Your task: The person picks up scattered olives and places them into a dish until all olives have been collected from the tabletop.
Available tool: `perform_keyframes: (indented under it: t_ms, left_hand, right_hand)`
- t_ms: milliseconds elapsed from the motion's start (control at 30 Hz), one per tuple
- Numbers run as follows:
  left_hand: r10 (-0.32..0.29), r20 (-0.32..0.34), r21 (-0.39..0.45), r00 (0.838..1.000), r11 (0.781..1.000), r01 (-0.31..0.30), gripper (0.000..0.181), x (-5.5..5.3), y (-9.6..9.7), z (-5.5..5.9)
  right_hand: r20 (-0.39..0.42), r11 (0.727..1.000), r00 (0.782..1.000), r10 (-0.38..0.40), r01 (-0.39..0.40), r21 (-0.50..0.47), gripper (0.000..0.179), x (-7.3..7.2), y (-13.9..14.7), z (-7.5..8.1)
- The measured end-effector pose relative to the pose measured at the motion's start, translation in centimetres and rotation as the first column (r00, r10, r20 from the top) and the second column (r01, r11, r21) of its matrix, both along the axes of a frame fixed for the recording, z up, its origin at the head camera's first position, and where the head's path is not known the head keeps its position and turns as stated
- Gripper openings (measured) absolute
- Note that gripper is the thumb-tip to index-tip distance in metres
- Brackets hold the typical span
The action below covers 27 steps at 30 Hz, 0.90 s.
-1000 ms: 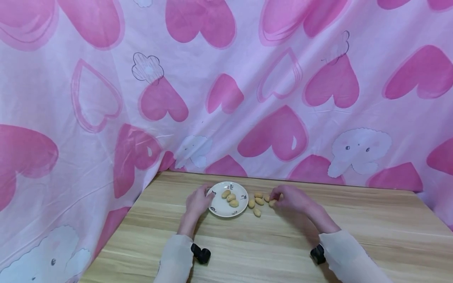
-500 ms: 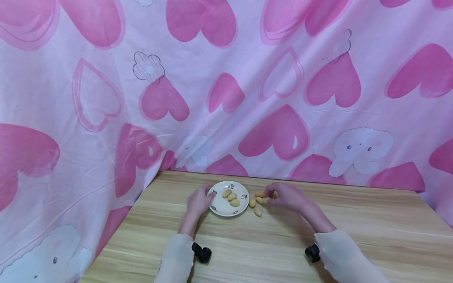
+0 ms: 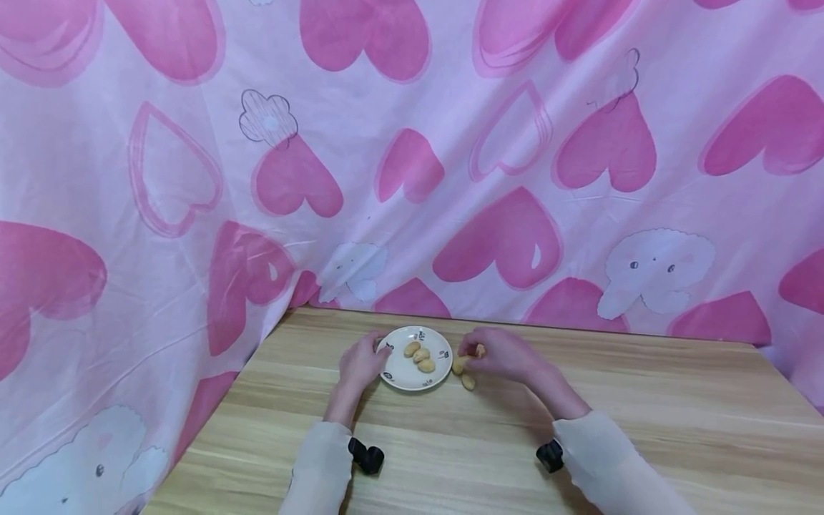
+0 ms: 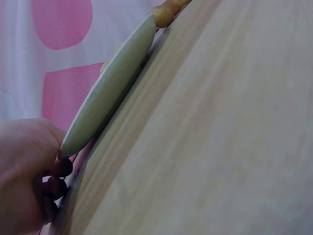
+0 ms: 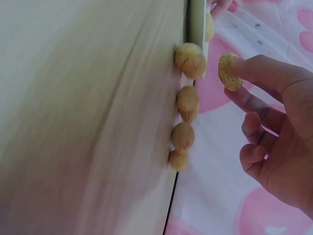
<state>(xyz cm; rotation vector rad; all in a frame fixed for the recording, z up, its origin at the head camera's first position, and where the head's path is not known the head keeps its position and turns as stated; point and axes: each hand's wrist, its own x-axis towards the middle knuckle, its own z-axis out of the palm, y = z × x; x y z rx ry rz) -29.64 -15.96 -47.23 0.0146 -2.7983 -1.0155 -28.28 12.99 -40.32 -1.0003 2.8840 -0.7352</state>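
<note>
At the plate's left side my left hand (image 3: 362, 365) pinches the rim, thumb on top; its other fingers curl below the rim in the left wrist view. The round white plate (image 3: 402, 379), printed with small dark figures, carries 3 peanuts in shells (image 3: 421, 355). My right hand (image 3: 505, 355) is raised just right of the plate. Between its thumb and forefinger it pinches a peanut (image 5: 230, 72), clear of the table in the right wrist view. Beneath and beside this hand lie several loose peanuts (image 5: 183, 135), partly hidden from the head view.
A wooden table (image 3: 450, 458) spreads in front of me. Pink heart-patterned cloth (image 3: 412, 236) hangs along its back edge and left side. Each wrist wears a black camera, one on the left (image 3: 367, 458) and one on the right (image 3: 550, 455).
My right hand has taken a peanut from the right end of the loose group and carried it left towards the plate. My left hand has stayed at the rim.
</note>
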Motion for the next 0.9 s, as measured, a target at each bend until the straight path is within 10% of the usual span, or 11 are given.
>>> perform_keyframes:
  t_ms: [900]
  left_hand:
    - [0.005, 0.015, 0.004, 1.000, 1.000, -0.005, 0.039, -0.1, 0.0, 0.0]
  right_hand:
    - [-0.043, 0.998, 0.999, 0.030, -0.027, 0.060, 0.014, -0.2, -6.6, -1.3]
